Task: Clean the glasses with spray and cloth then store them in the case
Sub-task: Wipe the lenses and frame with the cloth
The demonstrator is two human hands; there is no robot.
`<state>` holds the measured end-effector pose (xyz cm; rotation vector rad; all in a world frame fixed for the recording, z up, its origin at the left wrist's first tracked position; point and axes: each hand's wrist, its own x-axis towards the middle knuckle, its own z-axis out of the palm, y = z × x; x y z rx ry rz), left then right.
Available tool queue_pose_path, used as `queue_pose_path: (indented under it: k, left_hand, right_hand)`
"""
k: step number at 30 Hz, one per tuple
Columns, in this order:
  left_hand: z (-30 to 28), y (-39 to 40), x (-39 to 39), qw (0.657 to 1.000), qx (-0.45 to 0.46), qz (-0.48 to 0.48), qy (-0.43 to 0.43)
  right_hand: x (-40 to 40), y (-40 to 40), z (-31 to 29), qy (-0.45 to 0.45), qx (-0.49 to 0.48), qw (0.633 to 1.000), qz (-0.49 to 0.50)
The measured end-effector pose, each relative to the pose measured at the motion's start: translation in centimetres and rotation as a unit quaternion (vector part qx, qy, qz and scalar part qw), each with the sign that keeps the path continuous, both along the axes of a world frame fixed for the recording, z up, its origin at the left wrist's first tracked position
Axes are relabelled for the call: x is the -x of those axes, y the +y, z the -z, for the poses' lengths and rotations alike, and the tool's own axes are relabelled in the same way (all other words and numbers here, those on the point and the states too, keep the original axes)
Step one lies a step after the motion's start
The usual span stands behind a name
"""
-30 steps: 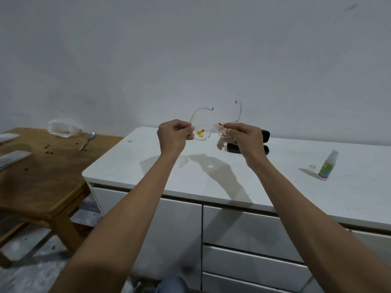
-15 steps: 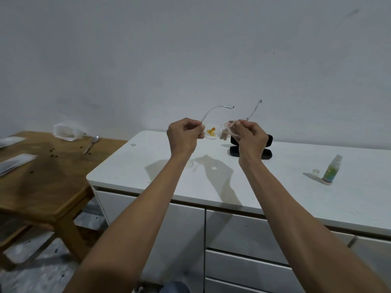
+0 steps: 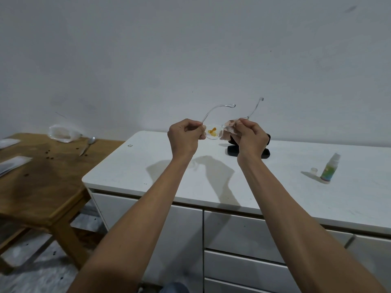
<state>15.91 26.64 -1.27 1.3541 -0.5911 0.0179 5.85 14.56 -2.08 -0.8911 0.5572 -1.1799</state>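
Clear-framed glasses (image 3: 213, 132) are held in the air above the white bench (image 3: 275, 187), with both temple arms unfolded and pointing away toward the wall. The left end of the frame is pinched by the closed grip of the left hand (image 3: 184, 138). The right lens is enclosed in a pale pink cloth (image 3: 229, 125), which is pressed around it by the closed grip of the right hand (image 3: 250, 139). An orange smear is seen on the left lens, which is left uncovered; the wiping step is therefore judged to be in hand and unfinished.

The black case (image 3: 248, 152) lies on the bench just behind the right hand and is largely hidden by it; whether it is open cannot be told. The spray bottle (image 3: 329, 169) stands well apart at the right, with its small clear cap (image 3: 314, 171) just beside it. At the far left a wooden table (image 3: 42, 182) carries a crumpled plastic bag (image 3: 62, 134) and a spoon (image 3: 88, 143).

Risks, as judged: the thin frame may be twisted or the bridge strained if the two grips are turned against each other; the smear may be spread rather than lifted if the left lens is rubbed dry; the glasses may be dropped onto the bench if one pinch slackens during a change of hold.
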Motion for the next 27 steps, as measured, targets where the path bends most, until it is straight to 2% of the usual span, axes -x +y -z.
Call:
queue_pose_path:
  k: [3,7,12,16,19,22,25,27]
  left_hand:
    - [0.1,-0.3,0.5,1.0,0.001,-0.012,-0.011]
    - [0.5,0.4,-0.3,1.0,-0.015,-0.015,-0.011]
    - [1.1,1.7,-1.9,0.999,-0.047,-0.002,-0.002]
    - [1.2,2.1,-2.0,0.999,-0.052,0.01,-0.008]
    - [0.7,1.7,-1.5,0.999,-0.032,0.001,-0.014]
    - [-0.1,0.9,-0.6,1.0,-0.002,-0.01,-0.019]
    - [-0.7,0.1,0.6,0.999,0.021,-0.027,-0.028]
    - [-0.9,-0.4,1.2,0.998,0.029,-0.04,-0.044]
  right_hand:
    - [-0.1,0.2,-0.2,-0.04,-0.039,0.998,-0.021]
    - [0.7,-0.6,0.7,0.068,0.005,0.994,-0.083]
    - [2.6,-0.8,1.2,0.18,0.082,0.964,-0.178]
    - [2.9,-0.8,0.5,0.194,0.099,0.967,-0.132]
    - [1.9,0.1,0.0,0.171,0.076,0.982,-0.018]
    - [0.0,1.0,-0.6,0.08,0.021,0.994,0.064]
    - [-2.1,1.2,-1.5,-0.051,-0.063,0.994,0.072]
    - [-3.1,1.0,-2.0,-0.097,-0.081,0.99,0.06]
